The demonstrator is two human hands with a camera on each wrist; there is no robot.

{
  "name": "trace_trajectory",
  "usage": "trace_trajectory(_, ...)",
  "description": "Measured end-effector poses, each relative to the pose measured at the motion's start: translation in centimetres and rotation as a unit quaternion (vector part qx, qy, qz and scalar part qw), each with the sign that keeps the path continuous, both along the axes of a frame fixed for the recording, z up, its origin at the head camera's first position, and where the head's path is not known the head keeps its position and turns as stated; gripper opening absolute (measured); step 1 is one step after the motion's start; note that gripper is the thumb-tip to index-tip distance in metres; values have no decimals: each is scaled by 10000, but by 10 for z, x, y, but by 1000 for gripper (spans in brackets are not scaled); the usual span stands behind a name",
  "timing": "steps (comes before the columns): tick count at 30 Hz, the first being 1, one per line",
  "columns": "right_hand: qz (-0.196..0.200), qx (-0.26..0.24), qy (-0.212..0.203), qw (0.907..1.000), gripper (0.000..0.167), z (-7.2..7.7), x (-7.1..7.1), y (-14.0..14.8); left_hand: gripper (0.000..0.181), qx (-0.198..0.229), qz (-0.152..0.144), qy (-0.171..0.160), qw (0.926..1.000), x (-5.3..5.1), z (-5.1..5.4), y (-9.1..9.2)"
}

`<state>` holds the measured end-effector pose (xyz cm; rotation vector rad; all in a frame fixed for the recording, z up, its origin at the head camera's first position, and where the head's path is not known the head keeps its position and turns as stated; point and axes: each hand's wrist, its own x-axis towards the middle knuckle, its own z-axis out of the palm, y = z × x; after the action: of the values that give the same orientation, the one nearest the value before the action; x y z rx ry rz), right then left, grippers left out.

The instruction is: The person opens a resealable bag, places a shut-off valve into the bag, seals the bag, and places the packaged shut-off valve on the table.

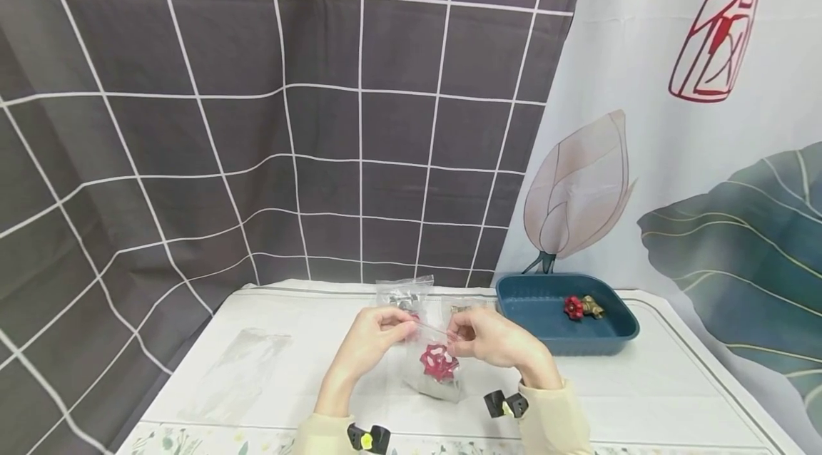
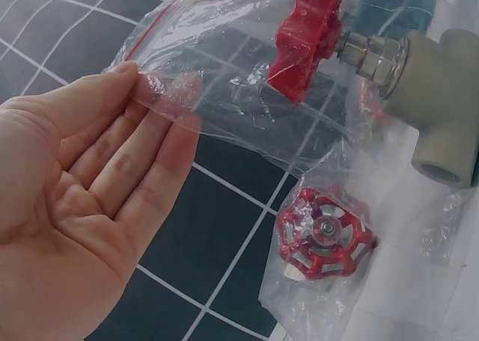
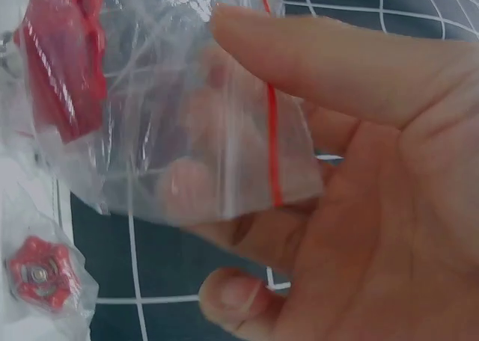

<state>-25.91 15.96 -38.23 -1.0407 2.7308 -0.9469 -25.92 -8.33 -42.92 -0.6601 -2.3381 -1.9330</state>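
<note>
A clear zip bag (image 2: 247,64) with a red strip along its top edge holds a valve with a red handwheel (image 1: 439,362) and a grey-green body (image 2: 430,94). My left hand (image 1: 375,341) pinches one upper corner between thumb and fingers. My right hand (image 1: 497,341) grips the other side of the top, thumb in front and fingers behind the plastic (image 3: 187,117). In the head view the bag hangs or stands between both hands; whether its bottom touches the table cannot be told.
Behind the hands lie more clear bags, one with a red handwheel (image 2: 325,232). A blue tray (image 1: 533,341) at the right holds a brass valve (image 1: 591,307) with a red wheel. A flat clear plastic piece (image 1: 247,369) lies on the white table (image 1: 674,384) at the left.
</note>
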Motion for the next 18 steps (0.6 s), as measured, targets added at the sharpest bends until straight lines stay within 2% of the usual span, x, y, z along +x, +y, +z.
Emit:
trace_trajectory(3, -9, 115, 34, 9999, 25, 1, 1, 3, 15, -45, 38, -40, 10000, 0, 0, 1)
trace_trajectory(11, 174, -174, 413, 9988, 32, -5, -2, 3, 16, -68, 65, -130, 9999, 0, 1, 0)
trace_trajectory(13, 106, -220, 472, 9986, 32, -6, -3, 2, 16, -60, 53, -134, 9999, 4, 5, 1)
trace_trajectory(18, -121, -260, 223, 9993, 26, -6, -2, 4, 17, -44, 84, -132, 9999, 5, 6, 0)
